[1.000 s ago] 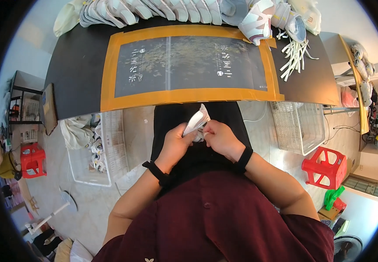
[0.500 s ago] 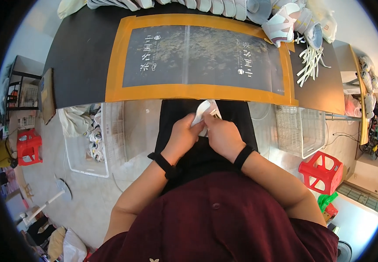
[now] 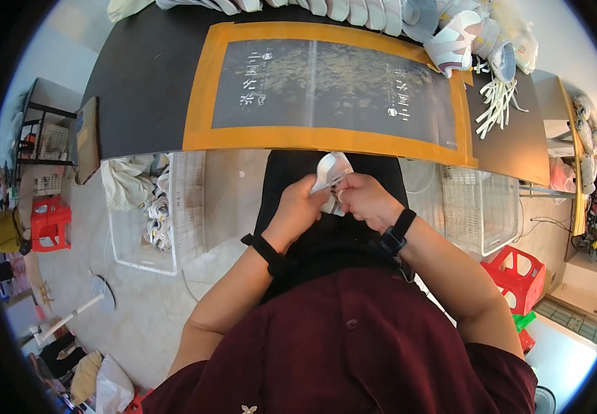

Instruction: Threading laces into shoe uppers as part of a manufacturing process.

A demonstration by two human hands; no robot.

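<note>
Over my lap, just below the table's front edge, I hold a white and pale pink shoe upper [image 3: 333, 169]. My left hand [image 3: 298, 207] is closed on its left side, with the thumb toward the middle. On the other side my right hand [image 3: 373, 200] has its fingers curled in at the upper's lower part; whether a lace is pinched there is too small to make out. On the table's right side, a similar white and mauve shoe upper [image 3: 454, 45] lies near a bunch of white laces [image 3: 497, 105].
The dark table [image 3: 140, 76] carries a sheet bordered with orange tape [image 3: 326, 136]. More shoe uppers [image 3: 340, 8] line its far edge. White plastic crates stand below, the left crate [image 3: 143, 265] holding shoe parts, the right crate [image 3: 481, 207] beside a red stool [image 3: 515, 279].
My right hand has turned and shifted right, away from the left hand, so more of the upper shows between them. The whole view has also shifted slightly.
</note>
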